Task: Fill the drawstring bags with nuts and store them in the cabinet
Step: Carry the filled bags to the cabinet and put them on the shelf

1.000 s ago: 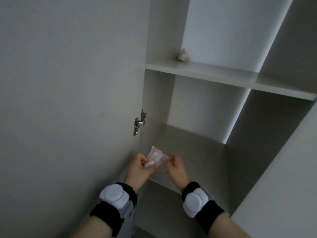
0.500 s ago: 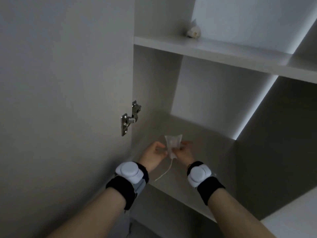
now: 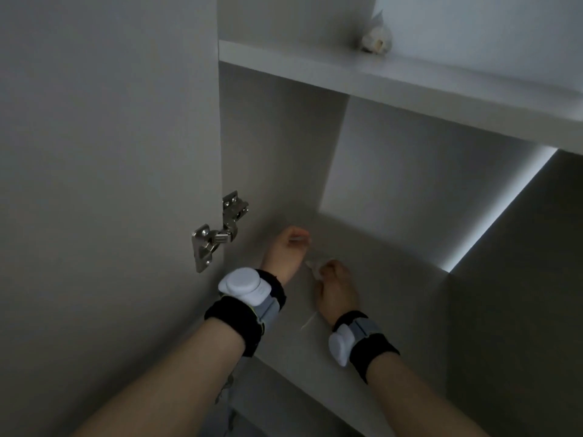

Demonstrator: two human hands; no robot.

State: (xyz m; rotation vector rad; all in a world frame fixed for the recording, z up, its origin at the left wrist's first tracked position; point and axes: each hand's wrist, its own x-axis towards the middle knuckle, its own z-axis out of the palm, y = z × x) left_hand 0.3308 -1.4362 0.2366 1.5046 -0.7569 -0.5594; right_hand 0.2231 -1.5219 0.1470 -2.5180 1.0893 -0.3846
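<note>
The drawstring bag (image 3: 315,267) hung low over the lower shelf (image 3: 394,279), clutched in the curled right hand (image 3: 336,290); at its 10 o'clock the left hand (image 3: 285,253) pinched a cord (image 3: 298,238) — light, soft, probably best held by the neck.

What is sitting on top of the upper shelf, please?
One small filled bag stands near its front edge. Seen from below, the rest of the shelf top is hidden.

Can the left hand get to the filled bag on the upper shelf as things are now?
Probably yes: the upper shelf is open in front and nothing stands between the left hand and the filled bag. But that hand seems to pinch the drawstring of the small bag in the right hand.
</note>
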